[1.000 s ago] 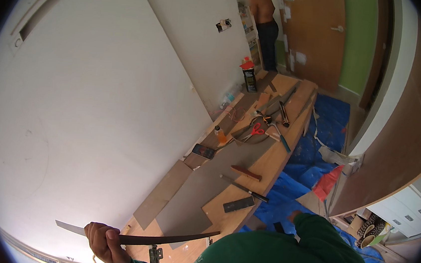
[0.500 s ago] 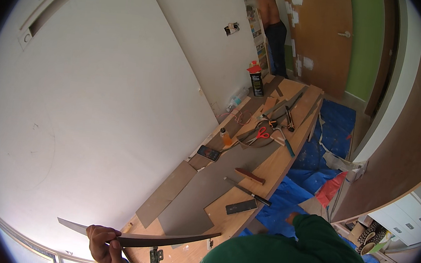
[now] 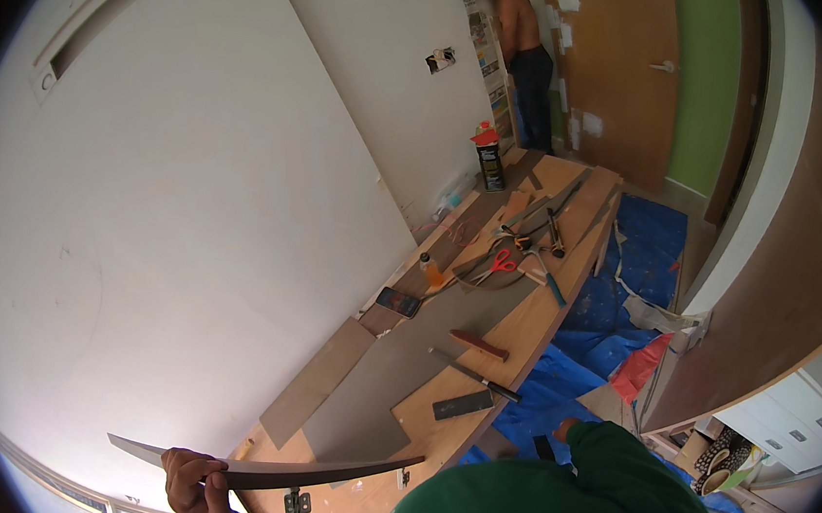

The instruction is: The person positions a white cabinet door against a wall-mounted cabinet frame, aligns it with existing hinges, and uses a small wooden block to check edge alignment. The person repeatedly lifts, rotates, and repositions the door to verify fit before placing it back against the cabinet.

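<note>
Left hand [image 3: 192, 488] pinching curved strip [image 3: 313, 477], right hand [image 3: 565, 429], fingers too hidden to tell, pale-printed black container [image 3: 490, 167]

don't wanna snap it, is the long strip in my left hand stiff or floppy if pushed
The strip probably flexes, since it looks thin and bowed, though the wide view may exaggerate that. It seems light for its length: only the left hand grips it, toward one end.

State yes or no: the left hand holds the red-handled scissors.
No: the left hand grips a long curved dark-edged strip, while the red-handled scissors lie on the brown wooden table.
</note>
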The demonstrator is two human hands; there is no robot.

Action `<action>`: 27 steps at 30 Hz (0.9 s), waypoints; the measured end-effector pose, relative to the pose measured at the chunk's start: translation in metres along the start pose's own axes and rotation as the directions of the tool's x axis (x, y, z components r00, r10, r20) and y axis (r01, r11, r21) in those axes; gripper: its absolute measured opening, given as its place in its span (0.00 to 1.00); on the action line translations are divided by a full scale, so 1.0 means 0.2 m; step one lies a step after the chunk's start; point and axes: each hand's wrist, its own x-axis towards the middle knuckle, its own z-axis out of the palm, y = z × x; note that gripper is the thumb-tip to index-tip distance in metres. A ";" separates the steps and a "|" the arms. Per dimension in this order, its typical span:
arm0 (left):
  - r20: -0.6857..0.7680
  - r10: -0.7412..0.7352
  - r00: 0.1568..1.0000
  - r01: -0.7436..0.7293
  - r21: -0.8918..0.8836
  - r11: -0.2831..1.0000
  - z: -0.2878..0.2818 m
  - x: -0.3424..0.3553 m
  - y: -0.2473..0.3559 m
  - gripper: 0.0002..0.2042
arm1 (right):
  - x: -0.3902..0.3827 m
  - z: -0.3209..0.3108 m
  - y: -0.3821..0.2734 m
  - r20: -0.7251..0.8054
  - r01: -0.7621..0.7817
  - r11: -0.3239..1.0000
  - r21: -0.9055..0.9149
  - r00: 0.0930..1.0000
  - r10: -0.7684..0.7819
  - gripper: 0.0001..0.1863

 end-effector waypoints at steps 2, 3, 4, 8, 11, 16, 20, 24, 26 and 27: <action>0.051 0.120 0.991 -0.122 0.049 0.991 -0.02 0.03 0.02 0.11 | 0.01 -0.01 0.00 0.013 -0.007 1.000 -0.001 1.000 0.007 0.36; 0.051 0.121 0.991 -0.124 0.056 0.991 -0.02 0.05 0.03 0.11 | 0.01 -0.01 0.00 0.017 -0.014 1.000 0.007 1.000 0.014 0.36; 0.052 0.122 0.991 -0.125 0.063 0.990 -0.01 0.05 0.04 0.11 | 0.02 0.00 0.00 0.033 -0.045 0.999 -0.002 0.998 0.045 0.37; 0.061 0.114 0.992 -0.120 0.102 0.987 0.00 0.07 0.06 0.12 | 0.03 0.02 0.00 -0.002 -0.026 0.999 0.032 1.000 0.026 0.36; 0.049 0.091 0.995 -0.095 0.107 0.990 0.00 0.07 0.07 0.13 | 0.03 0.04 -0.01 -0.006 -0.033 0.999 0.027 0.999 0.033 0.35; 0.042 0.081 0.996 -0.086 0.109 0.990 0.01 0.06 0.05 0.15 | 0.01 0.05 -0.01 0.010 -0.040 0.998 -0.042 0.999 0.041 0.35; 0.013 0.112 0.994 -0.112 0.127 0.985 0.01 0.04 0.02 0.17 | 0.01 0.06 0.00 -0.003 -0.017 1.000 -0.023 1.000 0.017 0.35; 0.086 0.107 0.991 -0.119 0.152 0.981 -0.02 0.02 -0.01 0.15 | 0.02 0.07 0.02 -0.032 0.000 1.000 -0.026 0.999 -0.001 0.34; 0.005 0.033 0.999 -0.033 0.078 0.996 0.00 -0.02 -0.03 0.18 | 0.03 0.07 0.04 -0.035 -0.003 1.000 -0.021 0.999 0.002 0.34; -0.006 0.034 0.999 -0.034 0.050 0.998 0.01 -0.03 -0.03 0.19 | 0.03 0.06 0.04 -0.030 0.000 1.000 -0.025 1.000 -0.001 0.34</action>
